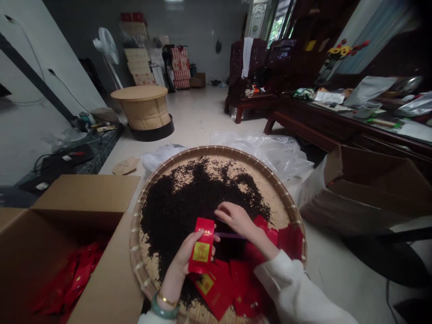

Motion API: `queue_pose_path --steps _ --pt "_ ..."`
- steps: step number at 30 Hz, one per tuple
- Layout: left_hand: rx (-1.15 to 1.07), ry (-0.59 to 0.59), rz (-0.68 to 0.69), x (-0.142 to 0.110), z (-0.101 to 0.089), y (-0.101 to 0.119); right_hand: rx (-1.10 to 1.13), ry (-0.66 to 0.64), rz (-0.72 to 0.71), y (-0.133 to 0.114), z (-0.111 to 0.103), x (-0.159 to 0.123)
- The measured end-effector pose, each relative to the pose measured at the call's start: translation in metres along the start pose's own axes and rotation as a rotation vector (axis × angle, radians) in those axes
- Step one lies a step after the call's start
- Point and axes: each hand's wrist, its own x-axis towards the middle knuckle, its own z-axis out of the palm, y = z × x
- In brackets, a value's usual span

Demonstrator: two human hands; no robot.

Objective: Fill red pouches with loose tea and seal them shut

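Observation:
My left hand is wrapped round a red packet with a yellow label and small gold print, held upright over the tray. Just right of it, my right hand has its fingers curled together above dark, loose tea leaves; whatever is in them is hidden. The leaves are spread over a large round woven bamboo tray. Several flat red packets lie on the tray's near right side, partly under my right forearm. A purple strip shows between my hands.
An open cardboard box with several red packets stands at the left. To the right is another open box. Clear plastic sheeting lies behind the tray. Farther back stand a round wooden-topped drum, a fan and dark wooden furniture.

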Motion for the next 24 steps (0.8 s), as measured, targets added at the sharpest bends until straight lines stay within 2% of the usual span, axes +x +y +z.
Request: queue_pose_path --steps 4,7,11,16,18,20,24 --pt "-0.068 0.011 0.067 -0.001 -0.005 0.006 -0.349 -0.091 -0.010 0.024 0.010 -0.031" --pt "-0.084 -0.035 0.105 -0.001 -0.007 0.007 -0.427 -0.129 0.063 0.034 0.022 -0.041" --pt "-0.069 -0.044 0.128 -0.003 -0.009 0.008 -0.196 -0.137 0.089 0.040 0.017 -0.039" --pt "-0.036 -0.031 0.126 -0.005 -0.008 0.009 0.170 -0.013 0.102 0.041 -0.015 -0.028" --pt "-0.019 -0.042 0.125 -0.004 -0.005 0.009 0.290 -0.060 0.101 0.036 -0.027 -0.023" --pt "-0.008 -0.053 0.118 -0.002 -0.002 0.007 0.376 -0.166 0.070 0.025 -0.035 -0.018" --pt "0.002 -0.062 0.089 0.003 0.004 0.003 0.415 -0.326 -0.049 -0.002 -0.036 -0.007"
